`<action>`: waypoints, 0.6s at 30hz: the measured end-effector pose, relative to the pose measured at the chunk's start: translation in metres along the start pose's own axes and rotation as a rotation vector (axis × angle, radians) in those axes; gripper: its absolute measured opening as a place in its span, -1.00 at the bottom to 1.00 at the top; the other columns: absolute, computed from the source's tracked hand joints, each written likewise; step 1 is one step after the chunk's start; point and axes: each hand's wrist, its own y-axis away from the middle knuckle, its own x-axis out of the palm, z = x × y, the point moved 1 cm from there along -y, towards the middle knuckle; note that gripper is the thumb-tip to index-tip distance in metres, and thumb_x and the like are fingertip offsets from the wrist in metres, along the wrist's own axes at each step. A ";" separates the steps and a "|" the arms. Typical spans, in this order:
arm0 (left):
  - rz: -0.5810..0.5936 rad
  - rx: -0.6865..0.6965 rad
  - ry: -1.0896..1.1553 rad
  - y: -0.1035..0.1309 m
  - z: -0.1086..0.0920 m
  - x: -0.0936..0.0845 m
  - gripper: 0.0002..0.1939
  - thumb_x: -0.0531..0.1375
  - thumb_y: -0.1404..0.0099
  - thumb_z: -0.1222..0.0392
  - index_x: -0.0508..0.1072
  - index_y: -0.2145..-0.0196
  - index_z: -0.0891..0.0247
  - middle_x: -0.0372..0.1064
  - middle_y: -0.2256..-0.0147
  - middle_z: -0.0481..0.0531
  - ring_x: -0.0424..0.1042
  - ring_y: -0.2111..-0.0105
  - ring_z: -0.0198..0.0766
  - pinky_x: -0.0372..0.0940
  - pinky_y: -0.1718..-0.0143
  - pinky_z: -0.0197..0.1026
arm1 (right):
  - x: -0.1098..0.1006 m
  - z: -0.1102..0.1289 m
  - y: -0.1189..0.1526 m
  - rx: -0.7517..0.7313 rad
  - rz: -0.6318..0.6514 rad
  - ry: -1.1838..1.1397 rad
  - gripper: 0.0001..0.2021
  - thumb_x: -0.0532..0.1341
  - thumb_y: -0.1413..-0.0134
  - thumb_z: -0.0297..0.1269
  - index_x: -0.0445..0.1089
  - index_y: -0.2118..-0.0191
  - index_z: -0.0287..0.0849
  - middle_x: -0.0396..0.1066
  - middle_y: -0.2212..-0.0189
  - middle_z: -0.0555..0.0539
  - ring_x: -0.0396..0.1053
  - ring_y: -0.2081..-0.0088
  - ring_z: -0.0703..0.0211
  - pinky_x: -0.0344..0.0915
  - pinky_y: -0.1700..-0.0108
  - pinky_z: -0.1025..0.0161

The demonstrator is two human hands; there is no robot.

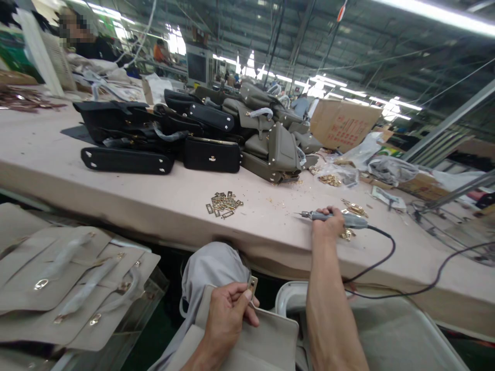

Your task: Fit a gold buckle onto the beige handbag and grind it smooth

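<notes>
My left hand (228, 314) pinches a small gold metal plate (252, 286) with a slot, held at the edge of a beige bag flap (266, 335) over my lap. Part of the plate is hidden by my thumb and fingers. Out over the table, my right hand (328, 222) is wrapped around a grey electric screwdriver (353, 220). The tool lies nearly level, its thin bit (299, 213) pointing left, and a black cord (389, 252) runs from its back end. Left of the bit is a pile of gold rectangular frames (223, 204) on the tabletop.
Black handbags (212, 154) and olive handbags (276, 152) are heaped across the table (170, 190). More gold hardware (353, 208) lies by my right hand. Beige bags (65, 278) are stacked at lower left. A cardboard box (344, 123) stands behind; people are farther back.
</notes>
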 end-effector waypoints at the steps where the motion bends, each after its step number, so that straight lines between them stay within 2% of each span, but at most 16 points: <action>1: -0.002 0.005 -0.003 0.001 -0.001 0.001 -0.56 0.39 -0.15 -0.13 0.58 0.37 0.38 0.59 0.45 0.20 0.45 0.71 -0.27 0.33 0.64 -0.31 | 0.001 0.008 0.007 0.008 0.019 -0.006 -0.77 0.18 0.12 -0.53 0.08 0.43 -0.14 0.16 0.54 0.19 0.13 0.63 0.47 0.24 0.56 0.45; 5: -0.029 0.015 -0.055 0.009 -0.011 0.008 -0.68 0.33 -0.23 0.00 0.57 0.42 0.37 0.56 0.52 0.15 0.45 0.70 -0.29 0.31 0.61 -0.32 | -0.003 0.044 0.050 0.052 0.109 -0.002 -0.84 0.18 0.08 -0.50 0.17 0.40 -0.18 0.20 0.48 0.16 0.13 0.60 0.48 0.27 0.52 0.43; 8: -0.046 0.009 -0.098 0.014 -0.015 0.012 -0.75 0.26 -0.25 0.12 0.56 0.46 0.37 0.50 0.62 0.11 0.44 0.70 -0.30 0.27 0.61 -0.35 | -0.012 0.066 0.100 0.047 0.263 0.000 -0.87 0.17 0.07 -0.50 0.18 0.43 -0.19 0.16 0.50 0.13 0.11 0.60 0.46 0.24 0.54 0.41; 10: -0.053 -0.003 -0.114 0.016 -0.015 0.014 -0.76 0.23 -0.27 0.17 0.56 0.46 0.37 0.48 0.66 0.09 0.43 0.71 -0.30 0.25 0.62 -0.36 | -0.020 0.076 0.138 0.072 0.301 0.047 -0.88 0.18 0.04 -0.50 0.22 0.40 -0.18 0.21 0.48 0.11 0.14 0.59 0.43 0.25 0.53 0.39; 14: -0.068 -0.010 -0.139 0.021 -0.013 0.015 -0.78 0.20 -0.28 0.24 0.56 0.46 0.37 0.45 0.70 0.06 0.41 0.73 -0.31 0.25 0.62 -0.37 | -0.034 0.083 0.205 0.128 0.312 0.162 -0.81 0.25 0.07 -0.49 0.24 0.34 -0.16 0.24 0.46 0.11 0.11 0.59 0.44 0.24 0.51 0.42; 18: -0.061 -0.008 -0.120 0.026 -0.013 0.017 -0.79 0.21 -0.29 0.24 0.54 0.46 0.35 0.43 0.71 0.03 0.39 0.74 -0.31 0.30 0.61 -0.35 | -0.040 0.074 0.241 0.116 0.335 0.257 -0.74 0.31 0.12 -0.45 0.23 0.30 -0.13 0.25 0.48 0.13 0.12 0.59 0.42 0.26 0.49 0.40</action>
